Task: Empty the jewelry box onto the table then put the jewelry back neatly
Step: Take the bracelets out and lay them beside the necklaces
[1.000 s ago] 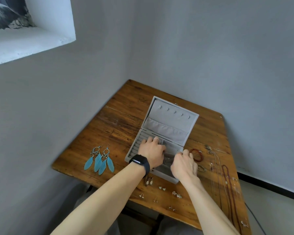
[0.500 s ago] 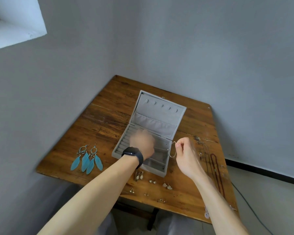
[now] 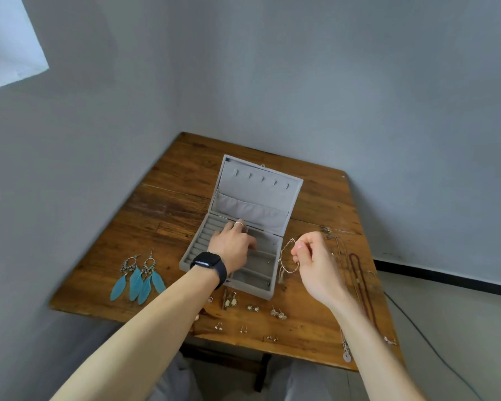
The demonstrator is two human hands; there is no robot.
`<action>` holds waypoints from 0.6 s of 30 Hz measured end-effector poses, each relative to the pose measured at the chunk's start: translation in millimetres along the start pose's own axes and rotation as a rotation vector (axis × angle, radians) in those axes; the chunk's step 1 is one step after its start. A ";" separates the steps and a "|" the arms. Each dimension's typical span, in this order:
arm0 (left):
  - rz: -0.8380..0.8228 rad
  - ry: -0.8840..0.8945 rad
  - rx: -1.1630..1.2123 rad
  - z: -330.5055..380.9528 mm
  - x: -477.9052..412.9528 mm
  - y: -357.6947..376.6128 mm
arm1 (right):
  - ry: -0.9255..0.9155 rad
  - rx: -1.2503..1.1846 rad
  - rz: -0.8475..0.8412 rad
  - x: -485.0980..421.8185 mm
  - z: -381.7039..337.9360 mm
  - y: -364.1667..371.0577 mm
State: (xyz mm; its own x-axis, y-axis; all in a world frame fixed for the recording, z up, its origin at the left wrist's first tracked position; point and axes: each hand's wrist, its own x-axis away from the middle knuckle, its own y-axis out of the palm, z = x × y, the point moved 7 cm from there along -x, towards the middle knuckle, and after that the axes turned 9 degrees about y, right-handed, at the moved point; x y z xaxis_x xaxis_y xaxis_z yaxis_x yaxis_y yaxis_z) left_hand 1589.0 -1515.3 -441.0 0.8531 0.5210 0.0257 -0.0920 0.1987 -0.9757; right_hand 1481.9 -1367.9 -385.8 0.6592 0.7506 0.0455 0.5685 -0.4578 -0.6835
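Note:
A grey jewelry box point(image 3: 252, 288) stands open in the middle of the wooden table point(image 3: 168, 204), its lid point(image 3: 258, 186) leaning back. My left hand point(image 3: 232, 247), with a black watch on the wrist, lies inside the box, fingers resting on the tray near the ring rolls; I see nothing held in it. Just right of the box and above the table, my right hand point(image 3: 315, 261) pinches a thin metal bracelet point(image 3: 285, 256), which hangs in a loop. The compartments I can see look bare.
Two turquoise feather earrings point(image 3: 139, 279) lie left of the box. Several small earrings and studs point(image 3: 278, 314) are spread along the front edge. Necklaces point(image 3: 359, 273) lie along the right edge. Grey walls close off the table's left and back sides.
My right hand has come out of the box and moved right, lifting the thin bracelet. My left hand has stayed in the box. My head has tilted up a little.

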 end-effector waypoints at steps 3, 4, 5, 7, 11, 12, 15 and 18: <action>0.012 -0.031 0.065 -2.1 1.8 0.5 | 0.015 -0.031 0.020 2.0 3.0 -2.9; 0.019 -0.041 0.071 -1.9 1.8 -0.6 | 0.017 -0.032 0.025 3.0 4.0 -2.9; 0.025 -0.048 0.076 -1.6 1.6 -1.0 | 0.020 -0.032 0.029 4.0 4.8 -2.5; 0.037 -0.059 0.092 -1.2 1.0 -1.1 | 0.031 -0.038 0.031 6.4 7.6 -1.9; 0.055 -0.081 0.094 0.7 0.8 -1.0 | 0.054 -0.050 0.041 9.4 12.1 -2.6; 0.048 -0.081 0.086 1.7 0.5 -1.0 | 0.062 -0.057 0.041 9.6 13.1 -2.9; 0.025 -0.073 0.066 3.7 0.2 -0.8 | 0.081 -0.072 0.036 9.6 15.8 -4.7; -0.017 -0.073 0.065 3.3 -0.4 -0.4 | 0.092 -0.084 0.034 8.9 18.1 -8.5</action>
State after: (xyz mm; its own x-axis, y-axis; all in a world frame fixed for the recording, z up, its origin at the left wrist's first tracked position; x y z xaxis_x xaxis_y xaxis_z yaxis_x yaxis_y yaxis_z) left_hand 1587.0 -1512.8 -439.8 0.8151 0.5762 0.0600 -0.1131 0.2598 -0.9590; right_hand 1474.0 -1348.7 -392.7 0.7188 0.6890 0.0925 0.5818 -0.5233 -0.6227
